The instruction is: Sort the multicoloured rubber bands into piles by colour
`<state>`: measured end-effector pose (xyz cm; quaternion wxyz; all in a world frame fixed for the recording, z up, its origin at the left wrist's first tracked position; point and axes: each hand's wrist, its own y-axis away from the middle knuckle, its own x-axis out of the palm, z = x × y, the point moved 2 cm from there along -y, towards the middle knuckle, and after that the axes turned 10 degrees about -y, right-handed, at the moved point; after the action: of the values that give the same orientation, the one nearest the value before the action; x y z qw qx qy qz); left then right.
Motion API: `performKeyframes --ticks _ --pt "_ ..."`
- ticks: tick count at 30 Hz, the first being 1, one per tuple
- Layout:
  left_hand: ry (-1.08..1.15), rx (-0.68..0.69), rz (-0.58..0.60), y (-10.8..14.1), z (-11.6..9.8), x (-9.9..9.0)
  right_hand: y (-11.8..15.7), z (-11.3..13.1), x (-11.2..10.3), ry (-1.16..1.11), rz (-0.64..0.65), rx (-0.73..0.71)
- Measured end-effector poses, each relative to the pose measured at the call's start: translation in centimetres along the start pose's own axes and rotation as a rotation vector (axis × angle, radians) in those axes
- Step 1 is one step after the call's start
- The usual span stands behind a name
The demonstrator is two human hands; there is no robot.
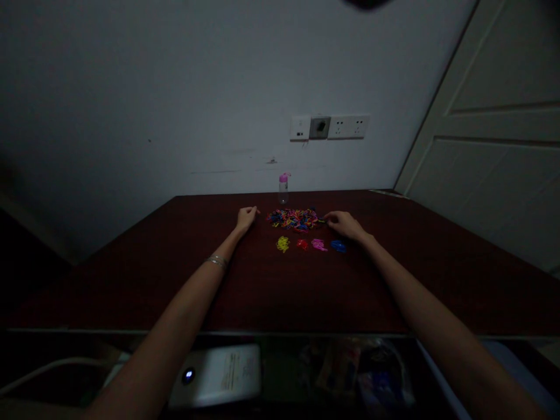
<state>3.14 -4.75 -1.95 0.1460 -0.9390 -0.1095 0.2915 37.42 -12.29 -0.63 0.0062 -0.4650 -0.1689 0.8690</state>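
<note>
The two hands were apart, one at either end of a mixed pile (295,219) of small, thin, brightly coloured pieces. The left hand (247,219) was loosely curled just beside the pile's left end, its fingertips pointing toward it; whether anything sat inside that curl could not be told. The right hand (343,224) reached the pile's right end, thumb and forefinger drawn close together at the outermost pieces; whether they were clamped on one was too small and dark to tell.

The pile lay on the far part of a dark reddish counter (271,297), whose surface ran well out to the left and right of the forearms and, between them, toward the near edge. Its far edge met a pale wall (219,105); a bottle (283,188) with a pink cap stood upright by that edge, just behind the pile. A pale panelled door (494,134) rose at the far right.

The pile was a loose, low tangle of pink, red, blue, yellow, orange and black. Nearer than it, four small single-colour groups formed a row, left to right: yellow pieces (283,244), red pieces (302,244), pink pieces (319,245) and blue pieces (338,246).
</note>
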Motion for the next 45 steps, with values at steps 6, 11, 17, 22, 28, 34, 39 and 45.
performKeyframes --ticks 6,11,17,22,28,34,39,45 --pt "0.054 0.02 0.002 -0.2 0.5 0.2 0.4 -0.9 -3.3 -0.149 0.078 -0.018" --pt "0.03 0.018 0.021 -0.4 0.6 0.3 1.3 -1.7 -5.9 -0.254 0.257 0.035" --pt "0.004 0.039 -0.056 -0.5 0.5 0.1 2.4 -1.7 -7.3 -0.29 0.436 0.094" --pt "-0.026 0.134 -0.24 0.0 -0.4 -0.6 2.2 -1.5 -6.8 -0.268 0.393 0.106" --pt "-0.216 0.298 -0.006 1.4 -3.0 1.2 1.3 -2.1 -5.7 -0.247 0.271 0.107" --pt "-0.496 0.425 0.26 4.0 -5.8 3.2 1.0 -1.9 -4.4 -0.277 0.275 0.1" --pt "-0.575 0.423 0.298 4.6 -6.2 3.5 1.1 -1.3 -3.8 -0.27 0.286 0.087" --pt "-0.599 0.411 0.286 4.3 -5.8 3.6 1.4 -0.3 -3.7 -0.203 0.264 0.091"
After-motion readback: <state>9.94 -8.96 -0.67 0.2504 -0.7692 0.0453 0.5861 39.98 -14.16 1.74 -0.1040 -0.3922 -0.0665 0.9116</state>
